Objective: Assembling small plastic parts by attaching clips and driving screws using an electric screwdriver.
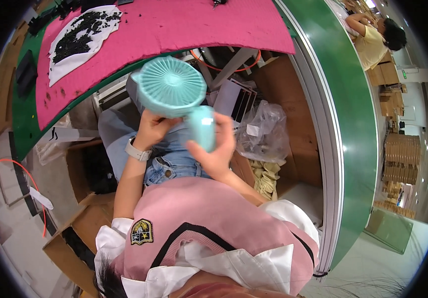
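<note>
A seated person holds a small turquoise handheld fan (173, 87) over the lap, the right hand (217, 149) with fingers wrapped around its handle to steady it, the left hand (152, 128) with fingertips pinching the round grille's lower rim, below a pink mat (199, 25).

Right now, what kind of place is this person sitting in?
Probably a factory assembly line. A long green conveyor passes the seat, stacked cardboard boxes stand nearby, and both hands hold a turquoise handheld fan.

Green workbench (25, 119) under pink mat (184, 25), white sheet (82, 42) of black bits (82, 31)
</note>
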